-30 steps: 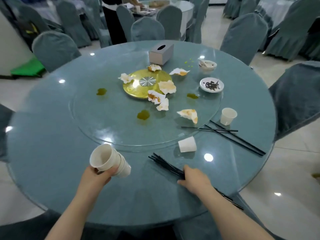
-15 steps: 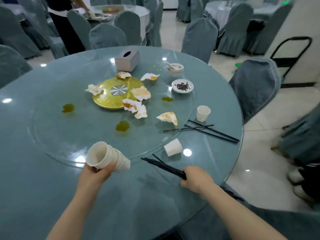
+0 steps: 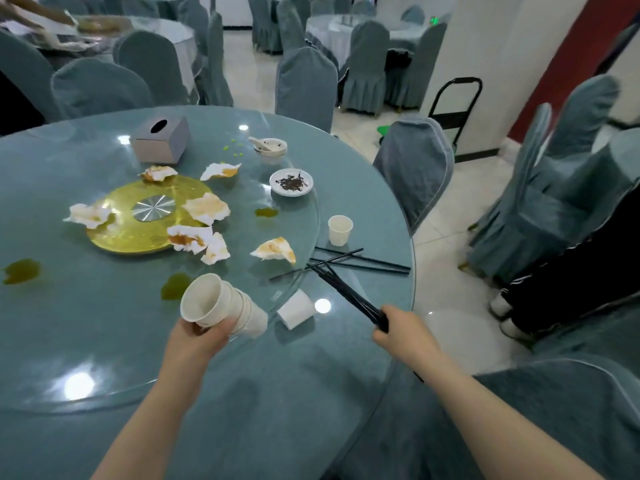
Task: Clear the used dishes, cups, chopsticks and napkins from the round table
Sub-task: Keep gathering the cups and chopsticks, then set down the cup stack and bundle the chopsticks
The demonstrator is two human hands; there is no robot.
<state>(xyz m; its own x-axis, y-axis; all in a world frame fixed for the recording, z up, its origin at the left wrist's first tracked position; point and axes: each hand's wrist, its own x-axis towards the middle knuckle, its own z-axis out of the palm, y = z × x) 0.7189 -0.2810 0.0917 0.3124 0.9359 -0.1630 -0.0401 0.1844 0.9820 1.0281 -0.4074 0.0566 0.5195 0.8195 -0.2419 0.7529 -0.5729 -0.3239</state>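
Left hand (image 3: pixel 199 336) grips stacked cups (image 3: pixel 221 304), right hand (image 3: pixel 403 329) clamps chopsticks (image 3: pixel 349 296); left on the tabletop (image 3: pixel 104 323): napkins (image 3: pixel 204 209), two cups, dishes (image 3: pixel 291 181), more chopsticks

The round table (image 3: pixel 363 209) has a glossy glass top that mirrors the ceiling lights, over teal cloth. On it, the glass turntable (image 3: pixel 104 306) is equally smooth and shiny. At its centre lies a polished gold-coloured metal disc (image 3: pixel 117 233) with a brushed silver hub. The stacked cups (image 3: pixel 221 303) look like matt white paper. The napkins (image 3: pixel 206 207) are crumpled, stained paper. The chopsticks (image 3: pixel 349 296) are smooth black, perhaps plastic. The far small dish (image 3: pixel 291 183) looks like glazed white ceramic. The chair covers (image 3: pixel 415 168) are soft matt fabric.
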